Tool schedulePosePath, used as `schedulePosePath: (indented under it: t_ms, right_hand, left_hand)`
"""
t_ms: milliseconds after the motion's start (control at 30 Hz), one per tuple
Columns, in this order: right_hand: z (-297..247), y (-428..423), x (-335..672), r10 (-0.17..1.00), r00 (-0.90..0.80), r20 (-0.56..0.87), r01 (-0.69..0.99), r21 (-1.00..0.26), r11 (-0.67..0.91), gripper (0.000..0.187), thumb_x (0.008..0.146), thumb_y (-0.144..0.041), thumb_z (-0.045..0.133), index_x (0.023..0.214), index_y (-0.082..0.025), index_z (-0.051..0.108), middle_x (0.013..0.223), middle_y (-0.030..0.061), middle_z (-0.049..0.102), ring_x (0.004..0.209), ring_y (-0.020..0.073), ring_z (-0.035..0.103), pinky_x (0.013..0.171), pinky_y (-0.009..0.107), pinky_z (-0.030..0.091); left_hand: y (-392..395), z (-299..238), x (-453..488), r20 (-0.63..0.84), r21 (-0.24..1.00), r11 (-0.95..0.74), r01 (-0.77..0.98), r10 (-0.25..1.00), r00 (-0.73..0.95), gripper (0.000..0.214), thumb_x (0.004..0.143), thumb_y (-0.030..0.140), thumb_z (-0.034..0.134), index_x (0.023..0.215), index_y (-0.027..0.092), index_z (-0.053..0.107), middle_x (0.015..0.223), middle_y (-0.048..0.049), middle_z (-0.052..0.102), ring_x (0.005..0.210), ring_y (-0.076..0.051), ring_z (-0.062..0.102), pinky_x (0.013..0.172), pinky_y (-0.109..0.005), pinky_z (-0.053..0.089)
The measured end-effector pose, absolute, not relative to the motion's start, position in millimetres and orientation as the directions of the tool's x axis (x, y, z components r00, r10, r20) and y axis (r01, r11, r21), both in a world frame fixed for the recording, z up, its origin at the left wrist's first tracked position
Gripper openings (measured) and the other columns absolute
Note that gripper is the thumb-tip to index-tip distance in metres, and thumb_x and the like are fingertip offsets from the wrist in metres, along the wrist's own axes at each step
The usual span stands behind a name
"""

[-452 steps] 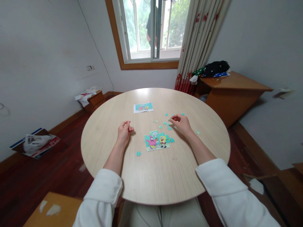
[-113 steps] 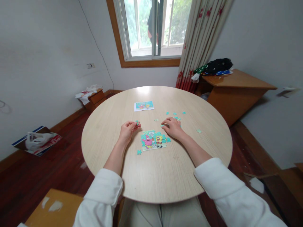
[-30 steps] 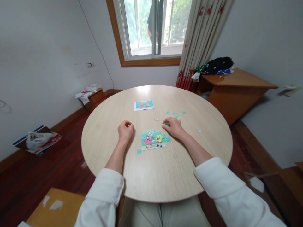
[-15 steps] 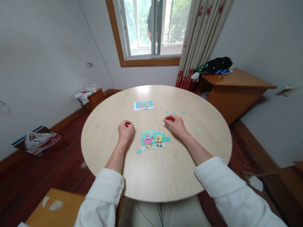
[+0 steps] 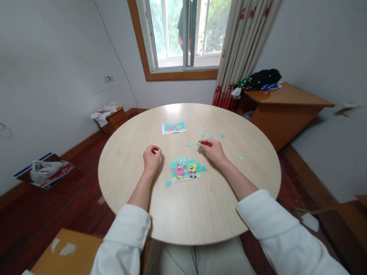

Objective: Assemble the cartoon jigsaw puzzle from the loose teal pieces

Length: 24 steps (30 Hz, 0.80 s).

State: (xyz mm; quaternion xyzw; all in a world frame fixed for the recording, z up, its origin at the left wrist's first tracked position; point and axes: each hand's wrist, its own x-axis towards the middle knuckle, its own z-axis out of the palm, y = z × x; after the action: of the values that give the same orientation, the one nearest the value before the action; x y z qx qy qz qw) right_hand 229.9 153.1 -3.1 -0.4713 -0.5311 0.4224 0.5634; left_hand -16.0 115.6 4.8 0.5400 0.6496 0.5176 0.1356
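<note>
My right hand (image 5: 213, 149) pinches a small teal jigsaw piece (image 5: 198, 144) between thumb and fingers, beyond the right side of the partly joined jigsaw puzzle (image 5: 185, 169). The puzzle shows a pink starfish figure and a yellow square figure on teal. My left hand (image 5: 152, 157) rests on the table left of the puzzle, fingers curled closed; whether anything is in them is hidden. One loose teal piece (image 5: 168, 183) lies at the puzzle's lower left corner. Another pale piece (image 5: 189, 144) lies just left of my right hand.
Several loose pieces lie beyond and right of my right hand, among them a teal one (image 5: 223, 136) and a pale green one (image 5: 241, 157). A printed reference picture (image 5: 174, 127) lies farther back on the round table (image 5: 129, 152). Outside the window stands a person (image 5: 181, 26).
The piece at my right fingertips has turned so that its teal face shows. My right hand has shifted very slightly; my left hand stays put.
</note>
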Motion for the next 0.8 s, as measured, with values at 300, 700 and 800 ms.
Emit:
schedulePosePath:
  t_ms: [300,700,800]
  right_hand:
    - [0.1,150.0,229.6,0.976,0.067,0.207,0.031,-0.978,0.205,0.025,0.057,-0.031,0.07,0.076,-0.016,0.067,0.073,0.0035,0.066,0.065,0.0138,0.061,0.062,0.029,0.05]
    - [3.6,148.4,228.8,0.983,0.083,0.166,0.014,-0.986,0.165,0.025,0.057,-0.03,0.067,0.077,-0.016,0.065,0.068,0.0016,0.063,0.063,0.0125,0.059,0.06,0.027,0.047]
    - [2.6,148.8,228.7,0.984,0.079,0.161,0.026,-0.987,0.159,0.025,0.059,-0.03,0.066,0.079,-0.016,0.065,0.067,0.0008,0.062,0.062,0.0124,0.058,0.059,0.026,0.047]
  left_hand:
    - [118.4,1.1,-17.2,0.397,0.816,-0.132,0.563,0.836,-0.378,0.004,0.066,0.021,0.053,0.063,0.018,0.054,0.061,0.002,0.056,0.056,-0.011,0.048,0.059,-0.025,0.038]
    - [118.0,2.6,-18.0,0.392,0.837,-0.145,0.528,0.832,-0.393,0.006,0.068,0.023,0.054,0.065,0.018,0.056,0.064,0.0011,0.057,0.057,-0.011,0.049,0.059,-0.024,0.039]
    - [119.1,3.1,-19.6,0.377,0.854,-0.132,0.502,0.824,-0.424,0.007,0.069,0.022,0.053,0.066,0.017,0.057,0.063,0.0005,0.057,0.058,-0.012,0.05,0.059,-0.024,0.04]
